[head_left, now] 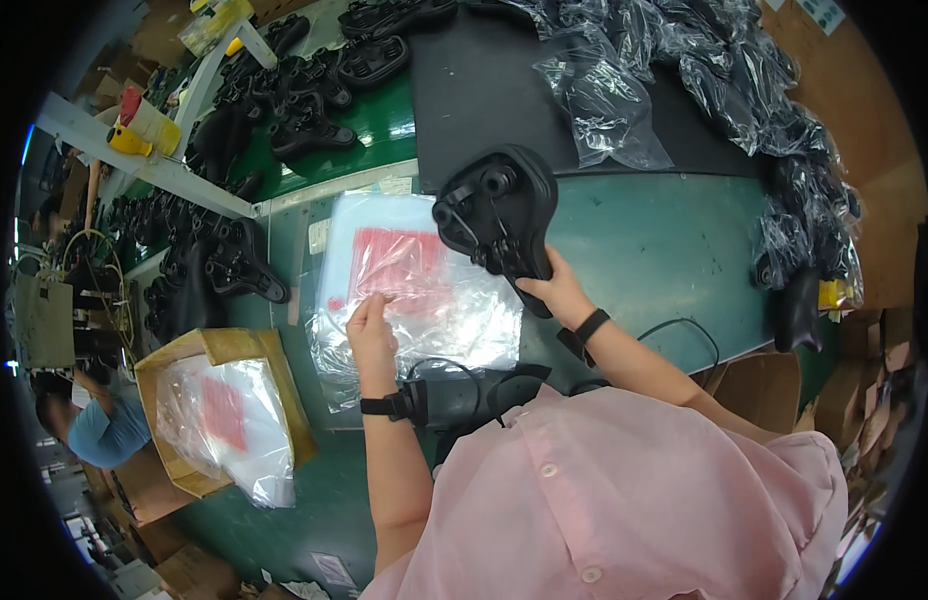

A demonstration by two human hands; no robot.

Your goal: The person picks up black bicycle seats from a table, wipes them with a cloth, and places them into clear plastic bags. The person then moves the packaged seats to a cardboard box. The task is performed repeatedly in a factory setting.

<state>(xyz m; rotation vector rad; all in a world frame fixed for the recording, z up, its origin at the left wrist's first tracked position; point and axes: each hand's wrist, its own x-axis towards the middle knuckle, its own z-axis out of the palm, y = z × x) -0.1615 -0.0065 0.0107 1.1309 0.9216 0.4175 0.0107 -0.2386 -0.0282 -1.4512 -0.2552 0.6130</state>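
Note:
My right hand [554, 288] grips a black bicycle saddle [532, 185] by its narrow nose. The saddle's underside faces up and shows its springs and rails. A stack of clear plastic bags [474, 330] with red printing lies flat on the green table, below and left of the saddle. Over this stack, my left hand [372, 325] has its fingertips pinched together at what looks like the film of the top bag. Both wrists wear black straps.
More saddles [309, 135] crowd the green surface at the far left. Saddles wrapped in clear plastic [614, 110] pile up on a black mat [474, 90] at the far right. A yellow-edged box [299, 400] holds more bags. A person in blue [114, 432] is at the left.

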